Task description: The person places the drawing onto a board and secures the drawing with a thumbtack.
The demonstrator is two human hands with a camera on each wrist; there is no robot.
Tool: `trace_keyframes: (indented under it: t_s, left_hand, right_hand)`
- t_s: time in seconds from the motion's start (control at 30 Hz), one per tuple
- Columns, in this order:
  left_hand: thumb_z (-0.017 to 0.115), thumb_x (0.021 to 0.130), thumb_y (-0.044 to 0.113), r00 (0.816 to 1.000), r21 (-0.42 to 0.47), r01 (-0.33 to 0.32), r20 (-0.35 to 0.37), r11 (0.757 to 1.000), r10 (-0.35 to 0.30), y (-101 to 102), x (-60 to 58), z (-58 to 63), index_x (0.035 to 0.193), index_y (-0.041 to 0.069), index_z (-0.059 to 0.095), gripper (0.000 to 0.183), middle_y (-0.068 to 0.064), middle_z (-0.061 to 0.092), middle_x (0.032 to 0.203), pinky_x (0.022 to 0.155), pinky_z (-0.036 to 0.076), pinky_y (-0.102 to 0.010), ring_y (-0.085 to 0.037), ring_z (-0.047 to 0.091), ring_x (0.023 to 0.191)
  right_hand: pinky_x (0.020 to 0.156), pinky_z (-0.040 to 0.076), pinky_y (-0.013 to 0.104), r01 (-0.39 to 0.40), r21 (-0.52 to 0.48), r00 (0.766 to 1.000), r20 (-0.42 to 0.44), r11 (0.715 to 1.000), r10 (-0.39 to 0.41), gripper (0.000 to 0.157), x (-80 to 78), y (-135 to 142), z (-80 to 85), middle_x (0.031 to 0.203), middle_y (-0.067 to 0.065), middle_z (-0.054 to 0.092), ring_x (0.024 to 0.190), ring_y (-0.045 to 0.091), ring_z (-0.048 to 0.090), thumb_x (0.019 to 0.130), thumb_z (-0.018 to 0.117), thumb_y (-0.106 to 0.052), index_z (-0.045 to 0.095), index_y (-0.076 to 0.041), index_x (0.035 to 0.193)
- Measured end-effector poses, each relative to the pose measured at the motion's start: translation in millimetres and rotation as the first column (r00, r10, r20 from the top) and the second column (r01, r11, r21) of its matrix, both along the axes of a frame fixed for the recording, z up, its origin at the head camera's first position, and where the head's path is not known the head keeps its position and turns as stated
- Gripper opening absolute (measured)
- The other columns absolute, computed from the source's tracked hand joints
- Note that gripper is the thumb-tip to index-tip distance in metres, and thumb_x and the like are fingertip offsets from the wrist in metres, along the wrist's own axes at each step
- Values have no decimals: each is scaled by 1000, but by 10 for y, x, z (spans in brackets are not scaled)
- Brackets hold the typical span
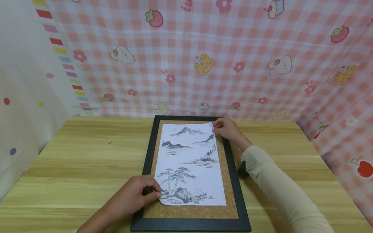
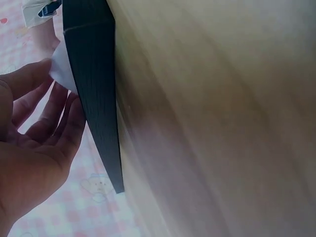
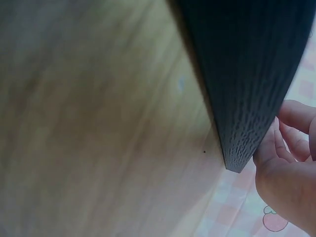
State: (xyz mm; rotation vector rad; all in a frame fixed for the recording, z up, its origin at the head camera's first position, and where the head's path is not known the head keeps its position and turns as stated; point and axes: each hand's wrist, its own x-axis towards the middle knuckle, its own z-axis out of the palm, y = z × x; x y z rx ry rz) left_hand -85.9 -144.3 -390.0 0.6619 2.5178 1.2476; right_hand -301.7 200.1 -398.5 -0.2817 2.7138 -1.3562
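Note:
A sheet of paper (image 1: 189,174) printed with an ink landscape of mountains and pines lies over a cork board (image 1: 190,212) with a black frame (image 1: 190,225). My left hand (image 1: 135,194) pinches the sheet's near left corner between thumb and fingers; in the left wrist view that paper corner (image 2: 63,69) curls up beside the frame's edge (image 2: 91,64). At the far right corner of the sheet, my right hand (image 1: 228,129) pinches the paper's edge. The right wrist view shows the right hand (image 3: 289,153) beside the frame (image 3: 247,74), its fingertips partly hidden.
The board lies on a wood-grain table (image 1: 87,168). A tiny shiny bit (image 1: 109,142) sits on the table to the left. Behind and to the right hangs a pink checked cloth (image 1: 180,42); a white dotted cloth (image 1: 29,81) hangs at left.

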Motion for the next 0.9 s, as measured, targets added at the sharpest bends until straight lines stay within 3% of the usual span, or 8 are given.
trace_keyframes:
  t_s: [0.2, 0.33, 0.6, 0.77, 0.9]
  left_hand:
    - [77, 90, 10, 999, -136, 27, -42, 990, -33, -3, -7, 23, 84, 22, 75, 14, 16, 62, 85, 70, 51, -28, -6, 56, 78]
    - [79, 89, 12, 990, -224, 89, -86, 971, -111, -27, -12, 38, 80, 26, 77, 18, 21, 60, 85, 75, 49, -30, -3, 54, 81]
    - [80, 88, 12, 962, -282, 198, -127, 939, -241, -73, -15, 57, 79, 27, 78, 18, 20, 58, 90, 75, 48, -28, -2, 49, 83]
    - [79, 89, 12, 964, -287, 201, -111, 937, -241, -96, -13, 75, 81, 27, 79, 17, 21, 57, 91, 76, 48, -27, -3, 49, 85]
    - [78, 91, 14, 965, -281, 156, -163, 947, -207, -105, 14, 103, 86, 28, 79, 15, 21, 58, 93, 76, 48, -28, -3, 49, 87]
  right_hand:
    - [69, 58, 29, 10, 4, 1000, 1, 1000, -10, 16, -17, 1, 1, 93, 17, 66, 77, 20, 64, 92, 71, 4, 66, 10, 106]
    - [69, 58, 28, 7, 0, 1000, 0, 1000, -7, 16, -11, 3, -7, 93, 18, 66, 75, 19, 64, 92, 71, 4, 66, 11, 106]
    - [68, 56, 27, 6, 8, 1000, 4, 1000, -6, 16, 5, 10, -22, 93, 17, 67, 77, 19, 63, 92, 71, 4, 66, 10, 106]
    - [69, 57, 28, 10, -2, 1000, 22, 1000, -10, 17, 24, -7, -4, 96, 18, 66, 80, 22, 64, 93, 70, 3, 66, 10, 109]
    - [70, 58, 29, 14, 2, 1000, 25, 1000, -15, 18, 36, -13, 16, 98, 19, 66, 81, 22, 65, 93, 70, 2, 66, 10, 110]
